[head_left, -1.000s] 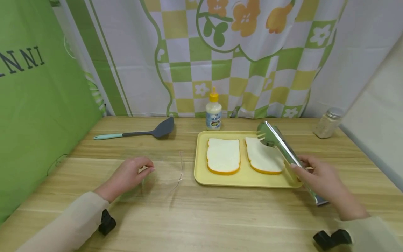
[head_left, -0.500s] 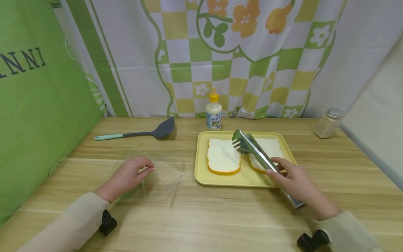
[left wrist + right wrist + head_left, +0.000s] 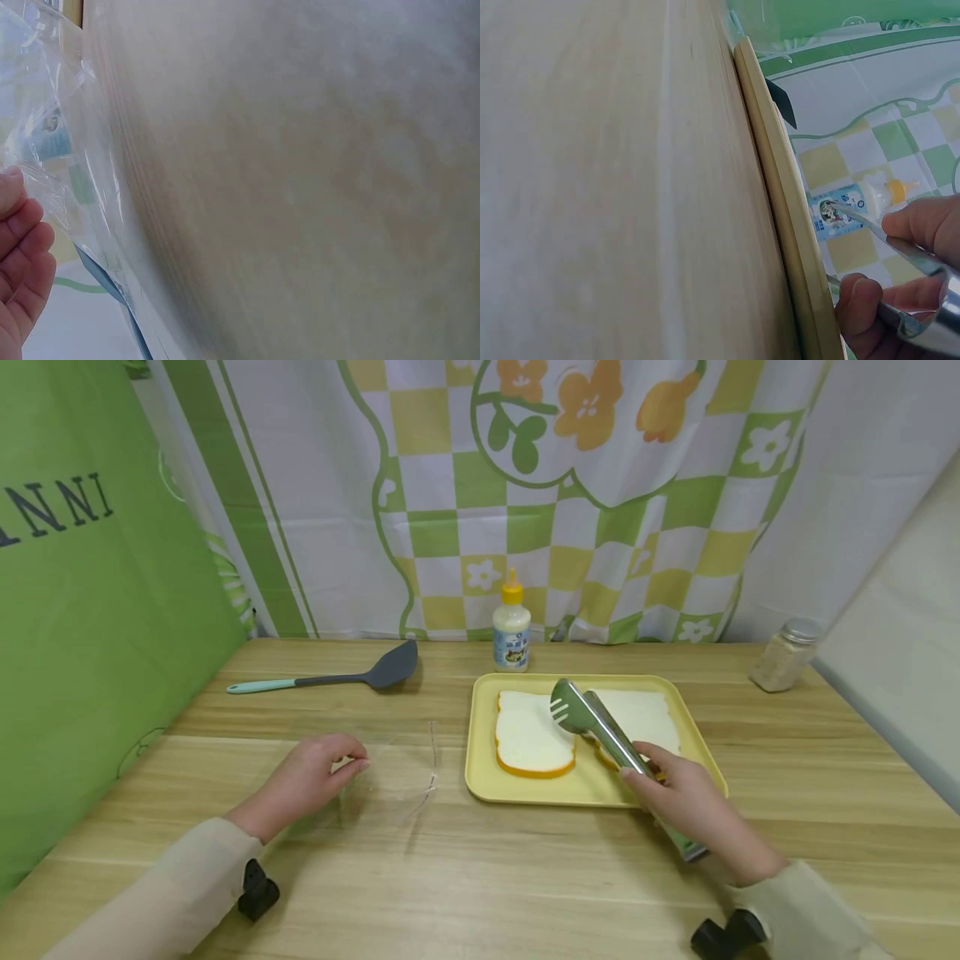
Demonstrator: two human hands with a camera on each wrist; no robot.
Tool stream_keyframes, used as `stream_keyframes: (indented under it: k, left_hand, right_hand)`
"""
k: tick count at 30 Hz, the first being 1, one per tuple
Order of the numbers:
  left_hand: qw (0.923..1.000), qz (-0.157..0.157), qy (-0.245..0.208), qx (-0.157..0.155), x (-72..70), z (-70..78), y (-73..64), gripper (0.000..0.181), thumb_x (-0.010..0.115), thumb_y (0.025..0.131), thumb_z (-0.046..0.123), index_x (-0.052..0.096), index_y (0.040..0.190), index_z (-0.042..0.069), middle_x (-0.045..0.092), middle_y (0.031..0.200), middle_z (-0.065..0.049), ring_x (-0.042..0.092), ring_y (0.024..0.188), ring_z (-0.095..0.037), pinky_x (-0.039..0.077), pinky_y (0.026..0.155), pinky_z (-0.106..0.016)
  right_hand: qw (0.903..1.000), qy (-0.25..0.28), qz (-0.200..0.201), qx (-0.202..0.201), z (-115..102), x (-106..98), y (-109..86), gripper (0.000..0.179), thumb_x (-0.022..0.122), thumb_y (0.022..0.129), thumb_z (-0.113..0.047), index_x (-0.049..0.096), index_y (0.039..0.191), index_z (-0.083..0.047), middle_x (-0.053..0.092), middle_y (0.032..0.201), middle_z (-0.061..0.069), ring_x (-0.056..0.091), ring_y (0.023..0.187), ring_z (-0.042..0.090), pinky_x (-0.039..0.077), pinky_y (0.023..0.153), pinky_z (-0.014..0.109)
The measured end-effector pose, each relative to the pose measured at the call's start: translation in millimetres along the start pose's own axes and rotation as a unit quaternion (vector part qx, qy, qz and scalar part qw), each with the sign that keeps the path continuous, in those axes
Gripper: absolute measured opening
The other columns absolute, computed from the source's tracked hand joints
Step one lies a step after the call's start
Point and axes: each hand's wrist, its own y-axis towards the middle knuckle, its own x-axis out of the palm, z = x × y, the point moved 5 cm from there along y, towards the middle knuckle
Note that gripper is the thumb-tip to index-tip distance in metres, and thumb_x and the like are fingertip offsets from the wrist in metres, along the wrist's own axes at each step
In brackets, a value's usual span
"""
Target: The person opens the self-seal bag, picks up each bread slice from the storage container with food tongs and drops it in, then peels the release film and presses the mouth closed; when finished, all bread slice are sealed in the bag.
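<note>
My left hand [image 3: 307, 781] pinches the edge of a clear plastic bag [image 3: 405, 760] between thumb and fingers; the see-through film also shows in the left wrist view. My right hand [image 3: 693, 802] grips metal tongs [image 3: 611, 731] around their arms. Their forked head hangs over the right side of the left bread slice [image 3: 528, 731], with the two arms spread apart and nothing visible between them. A second bread slice [image 3: 647, 714], partly hidden by the tongs, lies beside it. Both slices rest flat on a yellow tray [image 3: 525, 792].
A squeeze bottle [image 3: 512, 635] with a yellow cap stands behind the tray. At the back left lies a dark spatula [image 3: 390, 667] with a mint handle. A glass jar [image 3: 785, 656] with a metal lid sits at the back right. Curtains rise behind the table.
My right hand has carried the tongs leftward, from above the right slice to the right side of the left slice. The left hand and the plastic bag have stayed in place.
</note>
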Motion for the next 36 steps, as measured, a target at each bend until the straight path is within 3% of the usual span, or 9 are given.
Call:
stream_keyframes:
  k: [5,13,22,26,31,36]
  left_hand:
    - [1.0000,0.005,0.002,0.000,0.2,-0.2,0.1,0.003,0.070,0.081,0.007,0.067,0.081,0.009,0.066,0.081,0.001,0.062,0.078,-0.016,0.051,0.069,-0.035]
    - [1.0000,0.005,0.004,0.002,0.5,0.2,-0.6,0.005,0.070,0.080,0.006,0.067,0.081,0.009,0.065,0.081,0.001,0.061,0.077,-0.016,0.051,0.068,-0.035]
    - [0.9999,0.011,0.004,0.008,-1.1,1.4,0.0,0.005,0.070,0.080,0.006,0.066,0.081,0.010,0.065,0.081,0.001,0.062,0.077,-0.015,0.051,0.068,-0.035]
    - [0.9999,0.012,0.004,0.010,-2.2,1.8,-0.3,0.006,0.071,0.079,0.005,0.066,0.081,0.010,0.065,0.081,0.001,0.061,0.076,-0.015,0.051,0.068,-0.035]
    - [1.0000,0.007,0.004,0.001,-2.3,0.4,0.0,0.005,0.070,0.080,0.005,0.067,0.082,0.009,0.066,0.081,0.001,0.062,0.077,-0.015,0.051,0.069,-0.035]
    - [1.0000,0.001,0.004,-0.006,-1.5,-0.5,-1.0,0.005,0.070,0.081,0.007,0.066,0.081,0.010,0.065,0.081,0.002,0.061,0.077,-0.016,0.051,0.069,-0.036]
  right_hand:
    - [0.9998,0.018,-0.003,0.007,-3,4,2.4,0.044,0.057,0.092,-0.024,0.048,0.127,0.001,0.060,0.077,0.008,0.053,0.055,0.012,0.044,0.046,0.025]
    - [0.9988,0.048,0.003,0.007,-5,11,2.5,0.047,0.059,0.092,-0.024,0.047,0.130,0.001,0.060,0.085,0.012,0.053,0.055,0.012,0.045,0.046,0.026]
    - [0.9977,0.059,0.025,-0.019,-18,13,3.6,0.050,0.059,0.092,-0.023,0.044,0.133,0.001,0.059,0.093,0.013,0.055,0.061,0.010,0.047,0.048,0.024]
    - [0.9971,0.032,0.049,-0.049,-32,13,3.6,0.050,0.061,0.090,-0.022,0.045,0.133,-0.001,0.058,0.093,0.012,0.053,0.061,0.011,0.045,0.048,0.024]
    - [0.9907,-0.011,0.091,-0.101,-49,18,3.9,0.051,0.064,0.088,-0.019,0.046,0.132,0.000,0.060,0.102,0.015,0.055,0.077,0.020,0.047,0.063,0.032]
    - [0.9855,-0.016,0.107,-0.130,-63,30,5.5,0.056,0.068,0.084,-0.017,0.044,0.130,0.003,0.058,0.109,0.019,0.055,0.091,0.028,0.046,0.076,0.044]
